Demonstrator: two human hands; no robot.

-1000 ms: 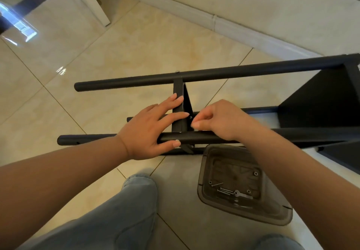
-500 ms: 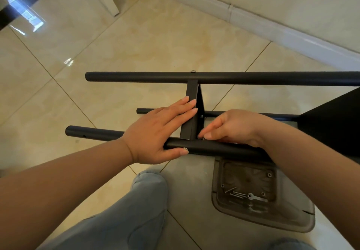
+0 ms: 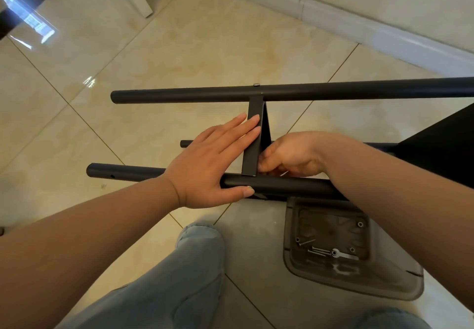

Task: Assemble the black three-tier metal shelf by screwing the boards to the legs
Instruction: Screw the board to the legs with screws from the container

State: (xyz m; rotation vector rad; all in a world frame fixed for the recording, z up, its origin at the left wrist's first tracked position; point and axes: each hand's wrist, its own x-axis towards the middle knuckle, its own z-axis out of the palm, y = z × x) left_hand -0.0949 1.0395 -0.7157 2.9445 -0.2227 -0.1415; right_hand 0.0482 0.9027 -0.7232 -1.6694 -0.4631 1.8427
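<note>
The shelf (image 3: pixel 333 93) lay on its side on the glossy beige tile floor (image 3: pixel 179 54), its matte black round tube legs running left to right. The far leg (image 3: pixel 179 96) carried a small silver screw head (image 3: pixel 256 85) above the thin black board (image 3: pixel 252 139), which stood on edge between it and the near leg (image 3: pixel 282 187). A third leg (image 3: pixel 185 143) showed lower down, behind the hands. A second flat black board (image 3: pixel 441 146) filled the right edge.

The left hand (image 3: pixel 213 164) lay flat, fingers straight and close together against the board's left face, thumb tucked under the near leg. The right hand (image 3: pixel 292 157) sat just right of the board where it met the near leg, fingers curled and bunched at the joint; whatever they pinched was hidden.

Just below the near leg, a smoky translucent plastic tray (image 3: pixel 289 259) with rounded corners rested on the floor, holding loose screws (image 3: pixel 316 250) and a small flat metal wrench (image 3: pixel 343 255). Faded blue denim covered a knee (image 3: pixel 195 257) in the foreground. A white baseboard (image 3: pixel 359 26) ran along the wall.
</note>
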